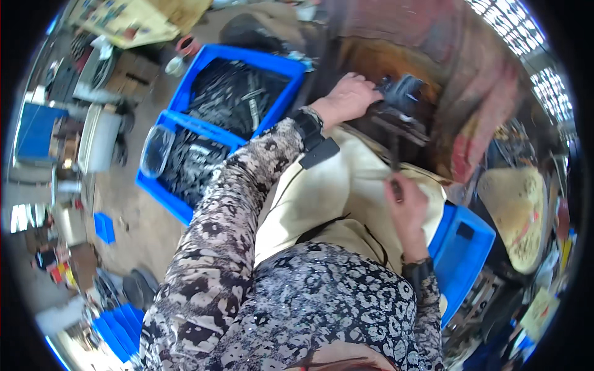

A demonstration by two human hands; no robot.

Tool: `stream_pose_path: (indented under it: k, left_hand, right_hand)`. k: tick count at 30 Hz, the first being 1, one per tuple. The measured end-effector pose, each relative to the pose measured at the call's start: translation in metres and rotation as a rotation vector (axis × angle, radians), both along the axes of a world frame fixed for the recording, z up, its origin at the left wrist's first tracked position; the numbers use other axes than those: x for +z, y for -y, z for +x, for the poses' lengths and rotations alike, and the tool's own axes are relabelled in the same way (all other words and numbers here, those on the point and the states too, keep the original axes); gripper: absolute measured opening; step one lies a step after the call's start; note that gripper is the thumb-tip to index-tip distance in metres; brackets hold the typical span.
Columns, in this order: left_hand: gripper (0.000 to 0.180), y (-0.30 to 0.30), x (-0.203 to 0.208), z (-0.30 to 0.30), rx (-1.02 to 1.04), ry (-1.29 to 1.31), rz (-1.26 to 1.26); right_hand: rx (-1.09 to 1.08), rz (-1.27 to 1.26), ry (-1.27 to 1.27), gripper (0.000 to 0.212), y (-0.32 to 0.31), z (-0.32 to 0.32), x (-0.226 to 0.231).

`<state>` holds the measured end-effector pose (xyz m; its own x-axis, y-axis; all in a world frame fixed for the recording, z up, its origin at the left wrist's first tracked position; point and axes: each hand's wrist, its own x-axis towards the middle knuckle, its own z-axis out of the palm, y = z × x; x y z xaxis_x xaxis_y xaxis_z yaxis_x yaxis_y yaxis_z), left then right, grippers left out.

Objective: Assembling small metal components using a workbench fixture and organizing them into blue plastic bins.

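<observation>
My left hand (pixel 349 98) reaches forward to a dark metal fixture (pixel 405 93) on the workbench. Its fingers are bent together at the fixture's left side; what they pinch, if anything, is hidden. Lower and nearer to me, my right hand (pixel 408 207) is closed around a dark rod (pixel 395 157), which runs from the fist up toward the fixture. The fixture looks blurred, so its parts are hard to make out. A cream apron (pixel 322 191) covers my lap below both hands.
Two blue bins (pixel 207 49) full of small dark metal parts stand at my left, with a clear plastic container (pixel 157 151) on the nearer one's edge. Another blue bin (pixel 467 260) sits at my right beside a worn cream stool seat (pixel 512 213). Reddish cloth (pixel 489 105) hangs around the fixture.
</observation>
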<state>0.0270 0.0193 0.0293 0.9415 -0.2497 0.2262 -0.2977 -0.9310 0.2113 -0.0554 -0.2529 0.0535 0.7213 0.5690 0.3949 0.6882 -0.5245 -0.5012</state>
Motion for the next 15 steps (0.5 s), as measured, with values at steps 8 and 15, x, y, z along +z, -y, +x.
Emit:
stream_pose_path:
  k: [8,15]
  left_hand:
    - [0.032,-0.103,-0.042,-0.169,0.486,0.449,-0.205]
    - [0.025,-0.198,-0.103,-0.349,1.202,0.246,-0.302]
  right_hand:
    - [-0.233,0.086,-0.002,0.032,-0.082,0.126,0.090]
    - [-0.264,-0.200,0.112,0.051,-0.095,0.292,0.092]
